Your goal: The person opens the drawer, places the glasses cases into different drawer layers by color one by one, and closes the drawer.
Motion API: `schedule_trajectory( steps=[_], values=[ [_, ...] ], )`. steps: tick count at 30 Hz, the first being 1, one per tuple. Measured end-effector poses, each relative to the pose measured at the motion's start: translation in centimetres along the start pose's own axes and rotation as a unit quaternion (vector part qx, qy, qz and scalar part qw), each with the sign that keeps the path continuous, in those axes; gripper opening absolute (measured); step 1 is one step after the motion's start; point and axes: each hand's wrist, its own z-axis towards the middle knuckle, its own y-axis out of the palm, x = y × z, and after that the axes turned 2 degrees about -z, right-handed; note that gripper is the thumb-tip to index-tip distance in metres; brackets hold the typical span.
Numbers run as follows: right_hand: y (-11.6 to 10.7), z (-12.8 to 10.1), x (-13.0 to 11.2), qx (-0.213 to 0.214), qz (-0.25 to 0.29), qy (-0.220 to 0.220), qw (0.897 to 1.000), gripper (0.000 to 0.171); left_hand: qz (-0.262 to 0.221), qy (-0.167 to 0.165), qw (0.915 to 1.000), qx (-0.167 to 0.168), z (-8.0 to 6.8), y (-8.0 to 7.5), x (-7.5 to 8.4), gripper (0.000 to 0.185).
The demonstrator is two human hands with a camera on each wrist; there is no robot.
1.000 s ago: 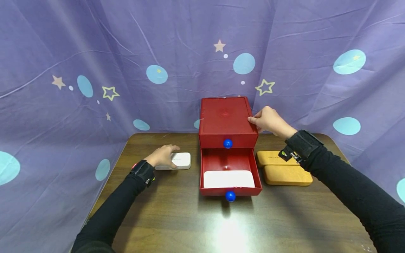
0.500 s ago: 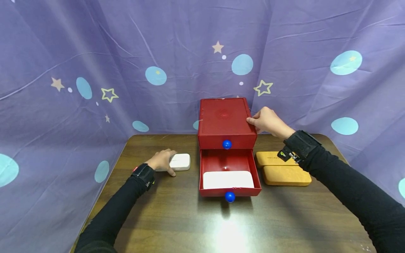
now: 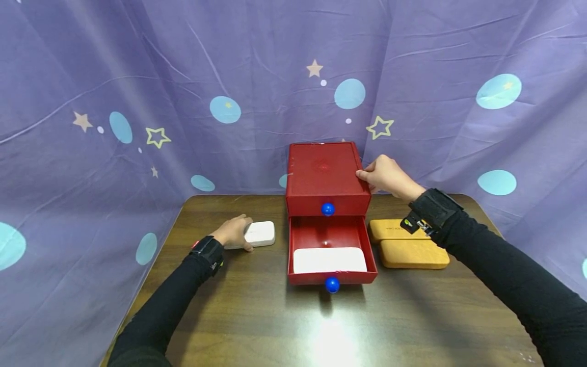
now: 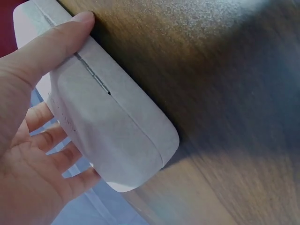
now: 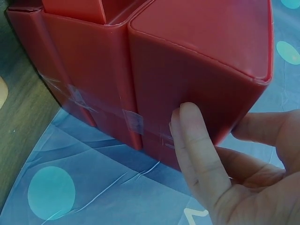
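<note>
A red two-drawer box [image 3: 326,173] stands at the back middle of the wooden table [image 3: 257,316]. Its lower drawer [image 3: 362,239] is pulled out and holds a white flat case [image 3: 330,260]; the upper drawer is closed. Each drawer has a blue knob [image 3: 332,285]. My right hand [image 3: 387,176] grips the box's rear right corner [image 5: 187,61], thumb [image 5: 192,140] on the side wall and fingers behind. My left hand [image 3: 234,232] grips the left end of a second white case [image 3: 260,233] on the table, with the thumb [image 4: 51,47] along one long edge and the fingers under the other side of the case [image 4: 108,126].
Two orange flat cases [image 3: 412,253] lie side by side right of the open drawer. A purple curtain [image 3: 137,102] with stars and dots hangs close behind and around the table. The near half of the table is bare wood.
My left hand has drawn back from over the top of the white case to its left end, thumb now at the front edge. The right hand stays on the box.
</note>
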Motion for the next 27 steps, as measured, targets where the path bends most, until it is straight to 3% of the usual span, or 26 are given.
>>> schedule_trajectory(
  steps=[7, 14, 21, 27],
  values=[
    [0.0, 0.0, 0.1, 0.004, -0.004, -0.003, 1.000, 0.039, 0.011, -0.006, 0.9997, -0.023, 0.1, 0.0, 0.1, 0.080],
    [0.0, -0.1, 0.1, 0.001, -0.002, 0.000, 1.000, 0.040, 0.015, -0.019, 0.9987, -0.044, -0.2, -0.5, 0.3, 0.089],
    [0.0, -0.1, 0.1, 0.001, 0.003, -0.005, 1.000, 0.039, 0.050, -0.017, 0.9975, -0.046, -0.5, -1.5, 0.7, 0.070],
    [0.0, 0.0, 0.2, -0.003, 0.008, -0.003, 1.000, 0.039, 0.063, -0.010, 0.9971, -0.042, -0.9, -1.9, 0.7, 0.069]
  ],
)
